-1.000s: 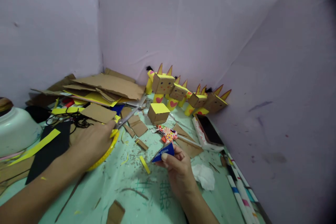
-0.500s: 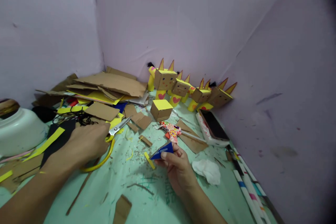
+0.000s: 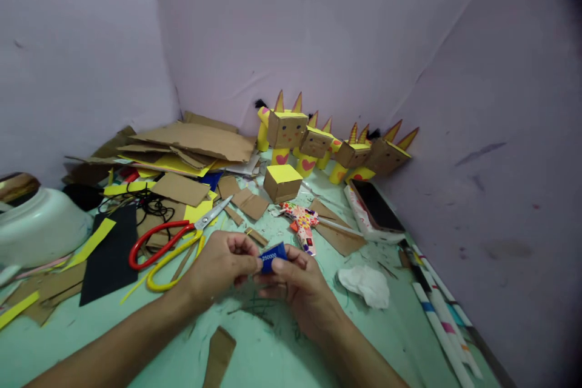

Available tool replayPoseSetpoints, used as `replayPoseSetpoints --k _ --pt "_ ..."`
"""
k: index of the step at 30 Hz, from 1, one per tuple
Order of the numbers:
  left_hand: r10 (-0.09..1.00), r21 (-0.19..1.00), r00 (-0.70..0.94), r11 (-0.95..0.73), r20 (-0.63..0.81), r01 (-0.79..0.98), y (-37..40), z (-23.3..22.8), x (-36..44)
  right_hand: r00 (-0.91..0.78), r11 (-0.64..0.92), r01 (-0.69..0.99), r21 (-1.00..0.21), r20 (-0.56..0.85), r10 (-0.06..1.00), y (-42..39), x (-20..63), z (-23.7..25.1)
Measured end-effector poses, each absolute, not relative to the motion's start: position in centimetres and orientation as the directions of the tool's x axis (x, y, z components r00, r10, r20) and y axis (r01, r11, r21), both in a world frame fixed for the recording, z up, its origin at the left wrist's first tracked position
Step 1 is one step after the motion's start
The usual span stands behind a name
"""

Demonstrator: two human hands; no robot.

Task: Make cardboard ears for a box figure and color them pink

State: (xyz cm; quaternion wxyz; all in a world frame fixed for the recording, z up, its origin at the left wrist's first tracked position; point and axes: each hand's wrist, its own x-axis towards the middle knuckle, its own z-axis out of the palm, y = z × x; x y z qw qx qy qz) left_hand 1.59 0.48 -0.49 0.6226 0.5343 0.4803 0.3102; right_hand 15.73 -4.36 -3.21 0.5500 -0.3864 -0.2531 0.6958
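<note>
Pale lilac walls meet in a corner behind a mint-green desk (image 3: 136,327) strewn with paper scraps. At the far left sits a white bowl (image 3: 39,227); what it holds cannot be seen from here. A heap of cardboard sheets (image 3: 191,142) lies toward the back, and beside it a row of cardboard figures (image 3: 318,145) with yellow horns stands against the wall, a small yellow-topped box (image 3: 282,182) in front of them. A phone (image 3: 377,206) lies face up to the right, crumpled white tissue (image 3: 366,285) near it. Scissors (image 3: 175,239) with red and yellow handles rest open on the desk, just left of the hands and apart from them.

The small blue card (image 3: 273,256), printed with white digits, is held above the desk between both hands. The left hand (image 3: 220,267) pinches its left edge with thumb and fingertips, a narrow grip; the right hand (image 3: 302,291) holds its right side and underside, fingers curled close around it.
</note>
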Motion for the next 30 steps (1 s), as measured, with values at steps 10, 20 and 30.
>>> replayPoseSetpoints --k 10,20,30 --pt "0.82 0.931 0.446 0.345 -0.359 0.115 1.7 -0.8 1.1 -0.065 -0.284 -0.39 -0.876 -0.281 0.957 -3.9 16.9 -3.2" --pt "0.9 0.966 0.397 0.238 -0.18 -0.103 0.3 -1.6 2.4 0.04 -0.213 -0.568 -0.795 -0.285 0.958 -3.8 16.0 -3.2" --pt "0.94 0.953 0.268 0.257 -0.209 -0.162 1.2 -1.7 2.1 0.276 -0.111 -0.611 -0.783 -0.343 0.898 -3.4 16.8 -2.8"
